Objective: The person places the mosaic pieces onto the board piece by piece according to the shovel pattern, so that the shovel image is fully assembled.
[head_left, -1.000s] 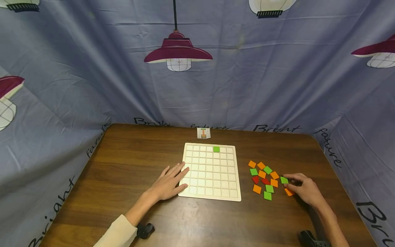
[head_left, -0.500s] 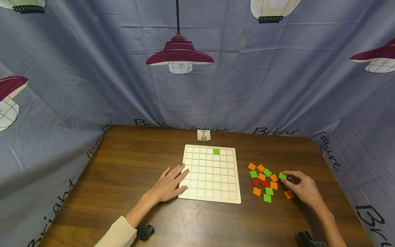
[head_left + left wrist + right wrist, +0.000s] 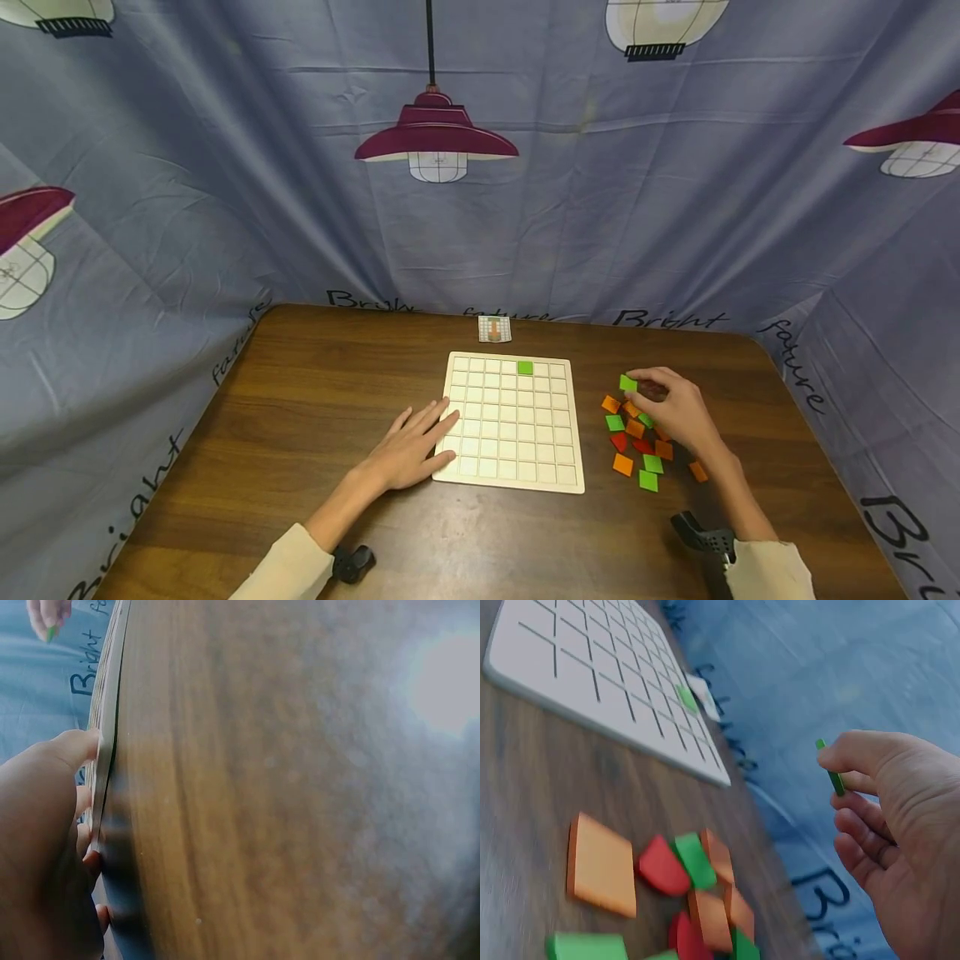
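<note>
A green square tile [image 3: 627, 383] is pinched between thumb and fingers of my right hand [image 3: 678, 410], held above the loose tiles; the right wrist view shows this tile [image 3: 831, 769] edge-on, off the table. My left hand [image 3: 407, 447] lies with straight, spread fingers on the left edge of a pale gridded board [image 3: 517, 425]. In the left wrist view the thumb [image 3: 75, 746] touches the board's rim. One green tile [image 3: 525, 367] sits in a cell of the board's far row. Below my right hand lie several orange, green and red pieces, some partly hidden by it.
A small printed card [image 3: 494, 328] with a grid and an orange mark lies beyond the board. An orange tile [image 3: 698, 472] lies apart at the right. The wooden table [image 3: 315, 375] ends at a blue curtain [image 3: 600, 208] behind and at the sides.
My right hand has picked up the green tile from the right of the loose pieces and carried it left and away from me. The left hand stays on the board.
</note>
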{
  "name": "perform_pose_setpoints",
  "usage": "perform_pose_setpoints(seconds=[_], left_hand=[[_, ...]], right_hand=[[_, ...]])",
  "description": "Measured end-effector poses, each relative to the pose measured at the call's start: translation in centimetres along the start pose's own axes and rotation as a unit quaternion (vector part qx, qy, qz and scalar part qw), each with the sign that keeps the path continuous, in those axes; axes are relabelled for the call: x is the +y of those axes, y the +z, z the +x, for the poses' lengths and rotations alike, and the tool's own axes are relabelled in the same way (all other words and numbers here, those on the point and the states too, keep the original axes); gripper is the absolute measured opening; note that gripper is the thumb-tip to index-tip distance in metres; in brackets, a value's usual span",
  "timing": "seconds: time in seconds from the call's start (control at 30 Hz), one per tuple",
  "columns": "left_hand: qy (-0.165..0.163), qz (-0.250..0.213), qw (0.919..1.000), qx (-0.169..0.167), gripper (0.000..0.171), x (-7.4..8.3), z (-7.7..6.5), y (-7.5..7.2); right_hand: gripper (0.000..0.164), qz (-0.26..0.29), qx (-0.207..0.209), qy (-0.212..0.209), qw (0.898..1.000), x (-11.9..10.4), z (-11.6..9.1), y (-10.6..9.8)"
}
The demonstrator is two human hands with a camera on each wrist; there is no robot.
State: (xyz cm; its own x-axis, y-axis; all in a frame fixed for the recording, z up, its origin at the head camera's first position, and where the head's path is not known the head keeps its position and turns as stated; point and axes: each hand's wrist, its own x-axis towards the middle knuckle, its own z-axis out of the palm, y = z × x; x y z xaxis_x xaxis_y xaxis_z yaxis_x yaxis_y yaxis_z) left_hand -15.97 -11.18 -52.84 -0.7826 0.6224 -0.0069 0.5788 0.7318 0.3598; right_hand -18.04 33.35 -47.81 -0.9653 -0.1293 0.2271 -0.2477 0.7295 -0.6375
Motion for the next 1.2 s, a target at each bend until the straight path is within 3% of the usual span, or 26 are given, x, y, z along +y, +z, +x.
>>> perform_pose_setpoints(seconds=[0.17, 0.53, 0.9, 1.2], left_hand=[[-0.003, 0.003, 1.0000, -0.002, 0.064, -0.1, 0.0, 0.1], [-0.005, -0.005, 1.0000, -0.003, 0.064, 0.0, -0.1, -0.1], [-0.010, -0.004, 0.9999, -0.004, 0.064, -0.1, -0.1, 0.0], [-0.007, -0.005, 1.0000, -0.004, 0.064, 0.0, 0.1, -0.2]], right_hand=[[0.030, 0.021, -0.029, -0.014, 0.999, -2.0, 2.5, 2.0], [0.029, 0.053, -0.069, -0.056, 0.995, -4.0, 6.3, 6.9], [0.030, 0.083, -0.088, -0.039, 0.992, -5.0, 8.9, 12.0], [0.030, 0.026, -0.099, -0.038, 0.994, -5.3, 9.9, 14.1]])
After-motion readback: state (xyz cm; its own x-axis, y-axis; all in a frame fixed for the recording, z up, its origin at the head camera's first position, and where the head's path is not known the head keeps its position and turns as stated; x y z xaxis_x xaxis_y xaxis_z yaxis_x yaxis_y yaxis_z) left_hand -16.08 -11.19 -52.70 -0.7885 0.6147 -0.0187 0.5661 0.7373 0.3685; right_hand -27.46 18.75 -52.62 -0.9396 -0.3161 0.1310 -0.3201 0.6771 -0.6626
